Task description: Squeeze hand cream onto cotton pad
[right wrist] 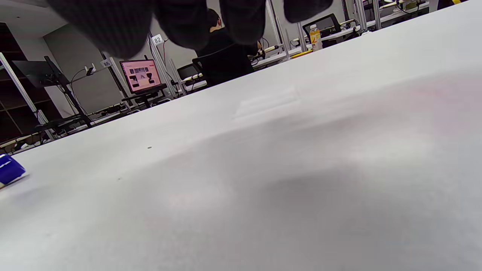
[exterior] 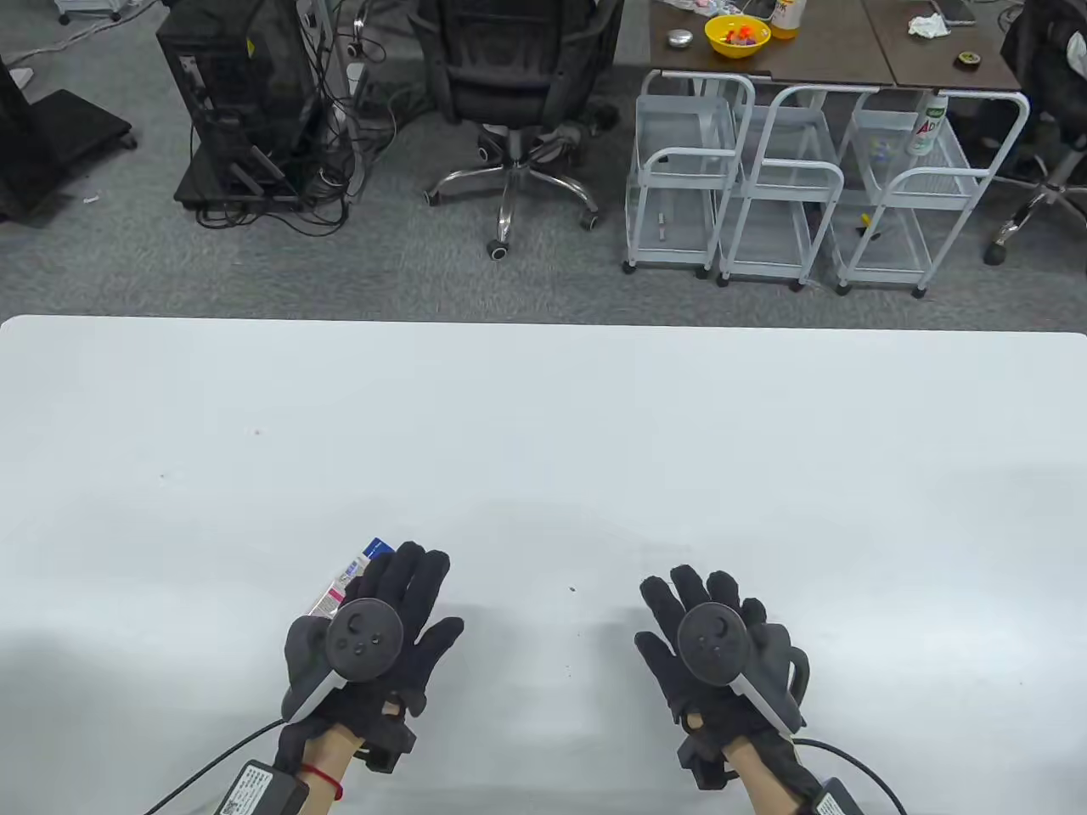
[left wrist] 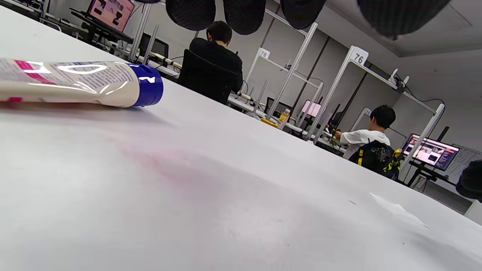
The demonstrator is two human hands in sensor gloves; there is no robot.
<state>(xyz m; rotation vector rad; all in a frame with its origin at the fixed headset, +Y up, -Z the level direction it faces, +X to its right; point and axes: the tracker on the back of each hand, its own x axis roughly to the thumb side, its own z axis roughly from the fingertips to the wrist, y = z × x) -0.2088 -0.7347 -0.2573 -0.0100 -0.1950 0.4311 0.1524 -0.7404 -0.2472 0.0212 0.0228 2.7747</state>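
Note:
The hand cream tube (exterior: 348, 577), white with pink print and a blue cap, lies flat on the white table (exterior: 543, 407), partly hidden under the left side of my left hand (exterior: 429, 594). In the left wrist view the tube (left wrist: 75, 81) lies free on the table and my fingertips (left wrist: 244, 15) hang above it. A thin white cotton pad (left wrist: 399, 212) lies flat further right; it also shows faintly in the right wrist view (right wrist: 267, 103). I cannot make it out in the table view. My right hand (exterior: 671, 611) is spread open and holds nothing. The tube's blue cap (right wrist: 9, 169) shows at the far left there.
Beyond the table's far edge stand an office chair (exterior: 509, 93), a computer tower (exterior: 246, 93) with cables, and white wire carts (exterior: 790, 195). Cables run from both wrists off the table's near edge.

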